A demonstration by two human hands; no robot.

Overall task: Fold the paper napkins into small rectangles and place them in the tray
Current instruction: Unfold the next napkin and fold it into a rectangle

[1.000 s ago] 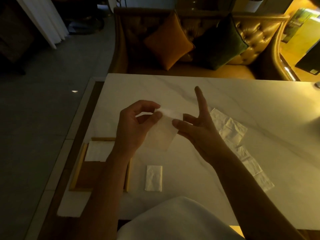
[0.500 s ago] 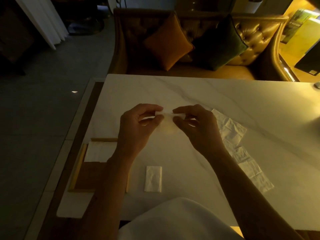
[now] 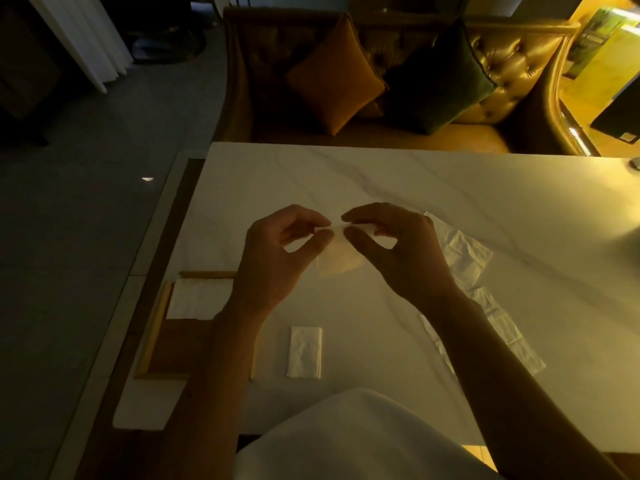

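Thin white paper napkin (image 3: 337, 259), likely limp and tearable, is dangling from left hand (image 3: 277, 261) and right hand (image 3: 398, 254), both pinching its twelve-o'clock edge.

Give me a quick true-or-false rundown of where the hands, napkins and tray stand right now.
1. The left hand and right hand both pinch the held napkin. True.
2. The tray has nothing in it. False: white napkins lie at its far end.
3. A folded napkin lies on the table just right of the tray. True.
4. The flat napkins waiting to be folded lie left of the left hand. False: they lie to the right, beside and partly under the right forearm.
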